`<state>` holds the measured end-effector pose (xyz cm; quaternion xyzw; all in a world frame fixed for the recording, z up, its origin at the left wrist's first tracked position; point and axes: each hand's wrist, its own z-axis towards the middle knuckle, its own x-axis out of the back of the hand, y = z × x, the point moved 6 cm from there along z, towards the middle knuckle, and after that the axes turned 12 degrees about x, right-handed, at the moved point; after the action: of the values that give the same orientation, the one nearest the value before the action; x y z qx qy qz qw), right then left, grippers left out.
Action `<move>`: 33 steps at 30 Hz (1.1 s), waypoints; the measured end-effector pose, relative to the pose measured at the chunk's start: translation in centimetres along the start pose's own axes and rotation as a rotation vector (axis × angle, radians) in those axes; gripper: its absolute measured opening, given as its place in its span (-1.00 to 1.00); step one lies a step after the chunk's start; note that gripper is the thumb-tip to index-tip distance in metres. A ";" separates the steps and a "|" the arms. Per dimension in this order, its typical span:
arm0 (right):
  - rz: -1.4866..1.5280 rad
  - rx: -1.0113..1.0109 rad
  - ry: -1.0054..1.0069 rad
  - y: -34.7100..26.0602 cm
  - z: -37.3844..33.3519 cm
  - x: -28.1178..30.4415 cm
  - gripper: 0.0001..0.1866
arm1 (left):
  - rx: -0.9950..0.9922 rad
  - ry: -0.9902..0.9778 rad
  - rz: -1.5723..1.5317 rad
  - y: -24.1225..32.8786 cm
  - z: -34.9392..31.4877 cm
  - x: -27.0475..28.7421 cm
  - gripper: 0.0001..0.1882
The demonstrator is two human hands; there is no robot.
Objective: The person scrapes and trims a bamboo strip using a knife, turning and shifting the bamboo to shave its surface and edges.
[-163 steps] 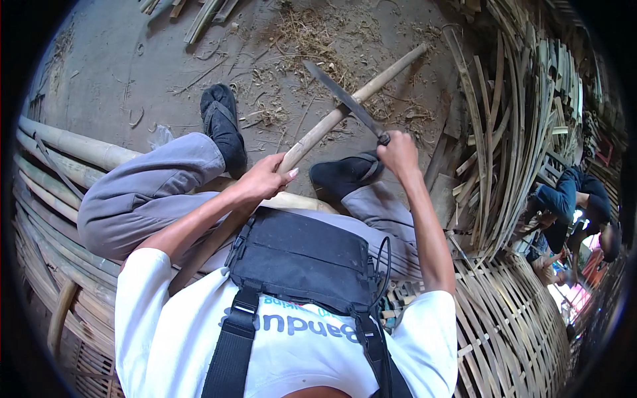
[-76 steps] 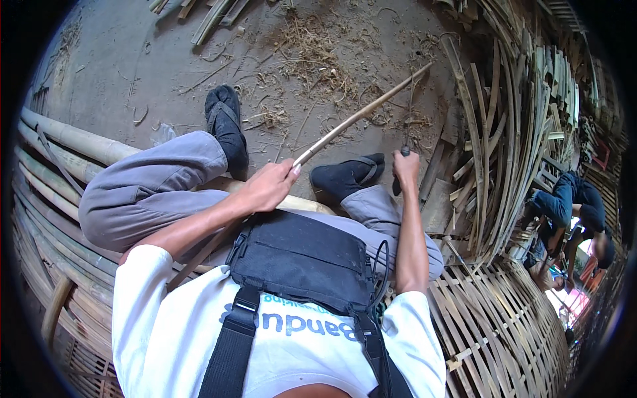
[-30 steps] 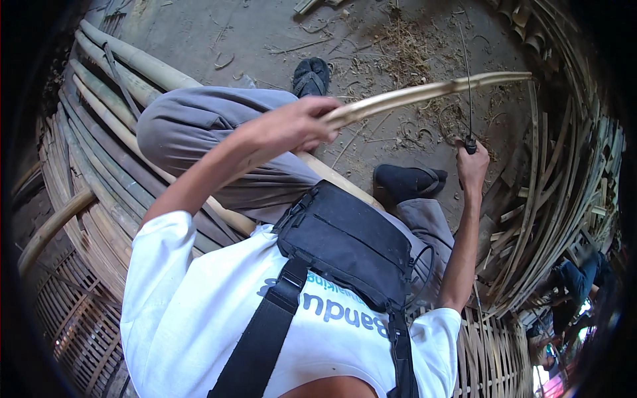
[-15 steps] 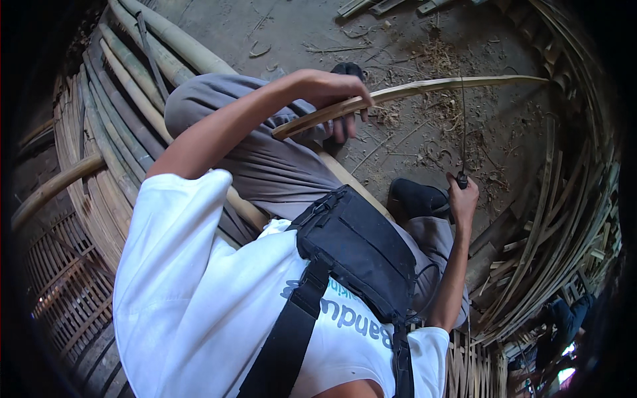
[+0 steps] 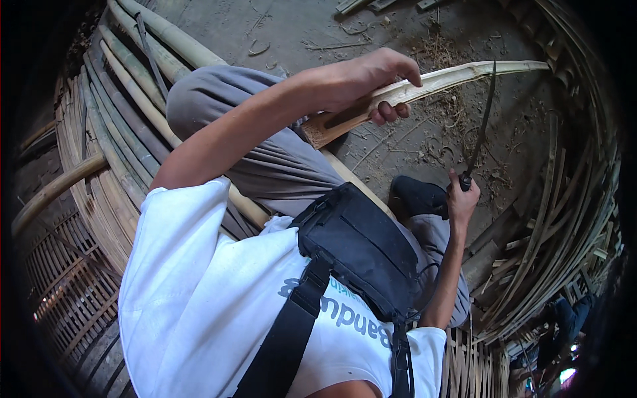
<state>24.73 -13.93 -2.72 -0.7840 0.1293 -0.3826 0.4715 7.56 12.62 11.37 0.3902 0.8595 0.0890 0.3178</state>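
My left hand grips a long split bamboo piece near its thick end, thumb over the top edge and fingertips curled up from below. The piece's pale, hollowed face shows, and its far end reaches right toward the stacked strips. Closed around the dark handle of a long, thin-bladed knife is my right hand. The blade points up and away, its tip overlapping the bamboo in view; whether they touch, I cannot tell.
Long bamboo poles lie at the left beside my bent knee. Split bamboo strips are heaped along the right. Shavings litter the dirt floor ahead. A black bag is strapped on my chest, and a dark shoe is near my right hand.
My left hand has shifted right and slightly away, and the bamboo has turned to show its broad pale face. The knife now leans more to the right.
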 end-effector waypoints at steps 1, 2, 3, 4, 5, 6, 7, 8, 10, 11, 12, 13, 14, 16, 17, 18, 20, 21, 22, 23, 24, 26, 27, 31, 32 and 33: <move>0.010 0.008 -0.011 -0.4 -0.2 -0.1 -0.60 | 0.003 -0.004 -0.005 -0.1 0.1 0.0 -0.60; 0.021 0.017 -0.021 -1.0 -0.4 -0.3 -0.60 | -0.002 -0.061 -0.031 -0.1 0.3 0.0 -0.56; 0.108 -0.040 -0.014 -1.3 -0.6 -0.7 -0.62 | -0.009 -0.115 -0.057 -0.1 0.4 -0.1 -0.51; 0.105 -0.042 -0.018 -1.3 -0.8 -0.6 -0.62 | -0.007 -0.115 -0.063 -0.4 0.2 -0.1 -0.51; 0.097 -0.036 -0.015 -1.6 -1.0 -0.7 -0.62 | -0.042 -0.175 -0.073 -0.4 -0.5 -0.6 -0.47; 0.091 -0.030 -0.013 -1.8 -1.1 -0.8 -0.62 | -0.077 -0.233 -0.084 -0.4 -1.1 -0.8 -0.41; 0.095 -0.028 -0.022 -1.7 -1.3 -1.0 -0.62 | -0.088 -0.275 -0.074 -0.7 -1.2 -0.4 -0.39; 0.095 -0.037 -0.032 -1.4 -1.4 -0.9 -0.63 | -0.088 -0.277 -0.077 -0.9 -1.3 -0.1 -0.39; 0.092 -0.047 -0.045 -1.3 -1.5 -1.0 -0.63 | -0.115 -0.414 -0.083 -1.5 -2.2 -0.3 -0.37; 0.080 -0.023 -0.051 -1.8 -1.8 -1.1 -0.62 | -0.112 -0.427 -0.160 -1.9 -2.6 -0.4 -0.39; 0.068 0.000 -0.057 -2.4 -2.0 -1.2 -0.62 | -0.109 -0.426 -0.169 -2.2 -3.2 -0.4 -0.39; 0.064 -0.006 -0.062 -2.9 -2.0 -1.2 -0.62 | -0.122 -0.389 -0.185 -2.1 -3.9 -0.2 -0.40; 0.016 0.045 -0.070 -3.8 -1.9 -1.2 -0.61 | -0.134 -0.356 -0.203 -2.3 -4.4 0.1 -0.40; -0.044 0.086 -0.079 -4.8 -2.0 -1.0 -0.61 | -0.129 -0.398 -0.263 -3.4 -4.8 0.4 -0.41; -0.112 0.144 -0.099 -5.5 -1.8 -1.0 -0.61 | -0.128 -0.340 -0.262 -3.9 -4.9 0.7 -0.41; -0.183 0.202 -0.119 -6.4 -1.8 -0.9 -0.61 | -0.127 -0.286 -0.260 -4.4 -5.0 0.9 -0.40; -0.216 0.243 -0.124 -8.9 -2.3 -0.7 -0.62 | -0.065 -0.322 -0.302 -4.9 -5.4 0.5 -0.40; -0.238 0.293 -0.137 -10.4 -2.5 -0.9 -0.63 | -0.071 -0.290 -0.309 -5.2 -5.2 0.7 -0.40; -0.255 0.348 -0.165 -11.8 -2.9 -1.2 -0.65 | -0.077 -0.261 -0.316 -5.5 -5.2 1.0 -0.41; -0.286 0.375 -0.203 -12.6 -3.4 -1.5 -0.70 | -0.070 -0.231 -0.307 -6.2 -5.4 1.3 -0.40; -0.317 0.397 -0.239 -13.4 -3.8 -1.8 -0.75 | -0.005 -0.237 -0.421 -6.3 -5.6 0.7 -0.37; -0.301 0.516 -0.286 -15.9 -4.6 -2.5 -0.81 | -0.065 -0.223 -0.296 -6.7 -6.4 0.5 -0.20; -0.334 0.492 -0.329 -15.9 -4.9 -2.7 -0.80 | -0.043 -0.182 -0.303 -7.3 -6.4 0.4 -0.05; -0.444 0.564 -0.412 -17.5 -5.2 -3.2 -0.78 | -0.007 -0.243 -0.379 -8.4 -6.2 -0.4 -0.11; -0.484 0.567 -0.443 -17.8 -5.4 -3.1 -0.78 | 0.039 -0.239 -0.347 -8.9 -5.9 -0.3 -0.14; -0.495 0.567 -0.462 -18.0 -5.6 -3.2 -0.78 | 0.027 -0.167 -0.336 -9.2 -5.9 -0.2 -0.16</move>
<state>15.72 -6.32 12.35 -0.6958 -0.2815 -0.3190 0.5788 -1.61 6.81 12.36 0.2515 0.8843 -0.0098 0.3933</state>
